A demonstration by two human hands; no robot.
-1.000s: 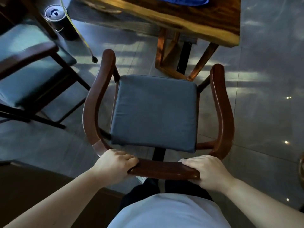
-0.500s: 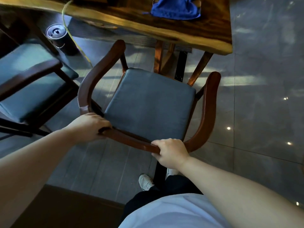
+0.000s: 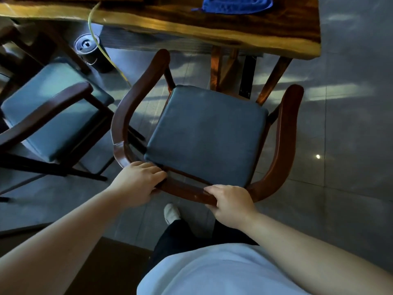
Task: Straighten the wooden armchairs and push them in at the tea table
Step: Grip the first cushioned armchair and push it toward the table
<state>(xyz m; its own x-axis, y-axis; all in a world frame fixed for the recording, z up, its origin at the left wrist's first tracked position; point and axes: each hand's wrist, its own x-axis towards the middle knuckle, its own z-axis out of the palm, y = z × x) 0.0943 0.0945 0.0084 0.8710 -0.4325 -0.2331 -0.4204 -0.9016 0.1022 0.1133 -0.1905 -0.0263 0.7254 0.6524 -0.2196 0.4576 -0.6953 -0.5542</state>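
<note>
A wooden armchair (image 3: 285, 145) with a curved dark-red rail and a grey-blue seat cushion (image 3: 206, 135) stands right in front of me, facing the tea table (image 3: 191, 24). Its front sits near the table's wooden legs, and it is turned a little to the left. My left hand (image 3: 138, 184) grips the back rail near its left bend. My right hand (image 3: 230, 203) grips the same rail a little right of centre. A second armchair (image 3: 49, 111) of the same kind stands to the left, angled away from the table.
A blue cloth (image 3: 236, 4) lies on the table top. A black cylindrical canister (image 3: 89, 52) stands on the floor under the table's left part, with a yellow-green cord (image 3: 112, 60) hanging past it. My white shoe (image 3: 171, 213) is just behind the chair. Grey tiled floor lies to the right.
The chair has gone forward to the table's legs and turned slightly left. Both hands kept their grip on the back rail.
</note>
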